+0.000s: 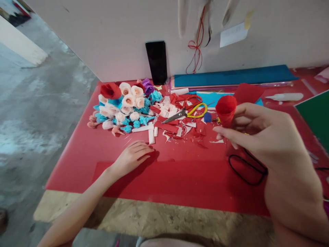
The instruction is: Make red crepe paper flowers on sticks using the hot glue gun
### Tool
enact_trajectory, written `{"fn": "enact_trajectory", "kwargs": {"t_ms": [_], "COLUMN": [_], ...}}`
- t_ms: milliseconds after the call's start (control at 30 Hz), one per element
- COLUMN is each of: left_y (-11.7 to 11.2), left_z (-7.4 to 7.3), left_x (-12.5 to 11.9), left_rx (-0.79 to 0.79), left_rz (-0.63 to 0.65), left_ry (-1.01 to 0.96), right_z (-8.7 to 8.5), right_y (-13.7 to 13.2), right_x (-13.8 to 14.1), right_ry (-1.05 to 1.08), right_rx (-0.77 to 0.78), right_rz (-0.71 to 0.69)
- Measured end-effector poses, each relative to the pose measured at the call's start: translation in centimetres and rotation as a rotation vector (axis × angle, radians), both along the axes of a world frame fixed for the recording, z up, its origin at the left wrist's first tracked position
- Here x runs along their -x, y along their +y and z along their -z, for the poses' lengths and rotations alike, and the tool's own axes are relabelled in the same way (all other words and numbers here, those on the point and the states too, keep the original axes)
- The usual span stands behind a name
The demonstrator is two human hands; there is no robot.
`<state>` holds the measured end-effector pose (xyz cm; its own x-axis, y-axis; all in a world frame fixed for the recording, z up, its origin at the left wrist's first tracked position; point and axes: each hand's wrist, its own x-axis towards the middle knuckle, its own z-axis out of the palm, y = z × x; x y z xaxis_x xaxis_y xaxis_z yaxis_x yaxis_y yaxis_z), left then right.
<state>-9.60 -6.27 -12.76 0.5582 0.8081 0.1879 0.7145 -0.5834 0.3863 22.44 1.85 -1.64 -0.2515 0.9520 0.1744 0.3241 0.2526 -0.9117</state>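
Note:
My right hand (257, 127) is raised above the right side of the red-covered table, closed on a red paper flower (226, 109) shaped like a cup with its mouth upward. Its stem end is hidden by my fingers. My left hand (135, 154) lies flat on the red surface with fingers stretched out and nothing in them. Beyond it spread red and white paper scraps (177, 127), with scissors (186, 111) lying on top, one handle red and one yellow. A cluster of white, blue, red and purple paper flowers (128, 103) sits to the left of the scraps.
A black phone (156, 61) leans against the wall at the back. Folded blue paper (231, 76) lies along the wall. At the right are a white glue bottle (285, 97), a green board (316, 116) and black-handled scissors (246, 169). Red cord (195, 51) hangs above.

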Motion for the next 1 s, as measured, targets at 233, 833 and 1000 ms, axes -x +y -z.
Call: {"fn": "enact_trajectory", "kwargs": {"t_ms": [233,833,1000], "left_y": [-0.3,-0.5,-0.6], "left_z": [0.6,-1.1,-1.2], "left_x": [0.4,0.5,0.9], "left_rx": [-0.078,0.238,0.299], "left_rz": [-0.018,-0.009,-0.128], "left_ry": [-0.034,-0.053,-0.051], "right_z": [-0.2,-0.2,-0.1], "right_y": [0.0,-0.2,-0.1], "right_x": [-0.1,0.0,0.1], "right_ry": [0.018,-0.016,-0.022], "right_rx": [0.025,0.028,0.020], "right_rz": [0.004,0.027,0.030]}}
